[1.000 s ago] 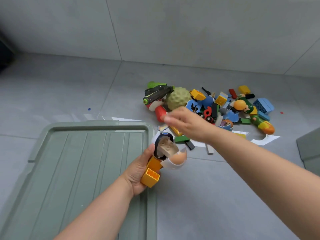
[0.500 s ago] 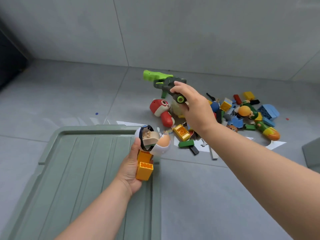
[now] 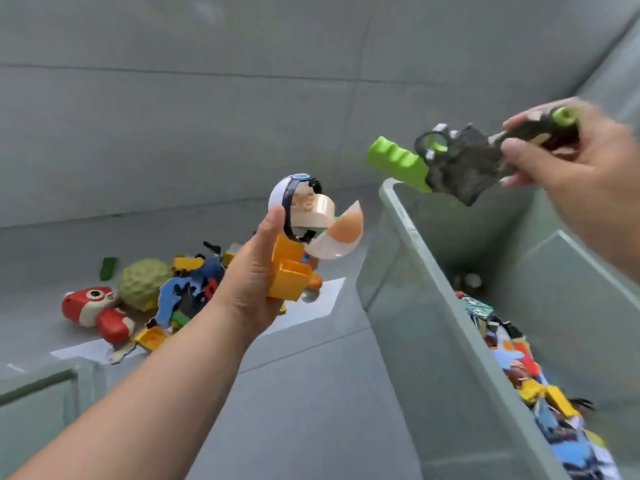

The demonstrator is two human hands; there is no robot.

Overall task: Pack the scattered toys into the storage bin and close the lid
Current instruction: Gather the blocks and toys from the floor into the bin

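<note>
A dark toy gun [image 3: 457, 164] with a green grip is held by the right hand [image 3: 575, 161], blurred, above the open storage bin [image 3: 415, 323], the grip end over the bin's corner. A yellow block [image 3: 289, 277] and an opened white-and-orange capsule toy [image 3: 313, 216] are gripped in the left hand [image 3: 247, 294]. Mixed toys are seen inside the bin. A red fish toy [image 3: 91, 306] and a bumpy green ball [image 3: 143, 282] lie in the pile on the floor [image 3: 311, 393].

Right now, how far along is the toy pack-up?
Done: some toys already lie in the storage bin. In hand: the right hand holds a green-and-black toy gun above the bin's corner; the left hand grips a capsule toy and yellow blocks. Left: the floor pile, including a red fish toy and a green ball, plus the lid, lying off the bin on the floor.
</note>
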